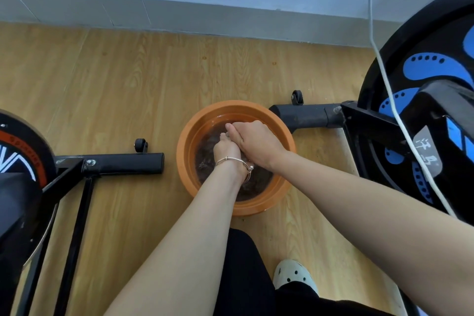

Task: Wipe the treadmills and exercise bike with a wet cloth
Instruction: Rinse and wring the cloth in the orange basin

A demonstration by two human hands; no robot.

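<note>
Both hands, left (227, 147) and right (254, 141), together in orange basin (184, 146) on floor (115, 84), grip clenched around dark wet cloth (205, 159).

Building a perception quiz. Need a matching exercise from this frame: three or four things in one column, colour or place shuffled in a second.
Things:
1. basin
2. bracelet
3. shoe
4. cable

Descriptions:
A. white with dark holes, on the floor
B. orange, holds water
C. white, hangs across the blue-patterned flywheel
D. on the left wrist

Pairs: 1-B, 2-D, 3-A, 4-C
</note>
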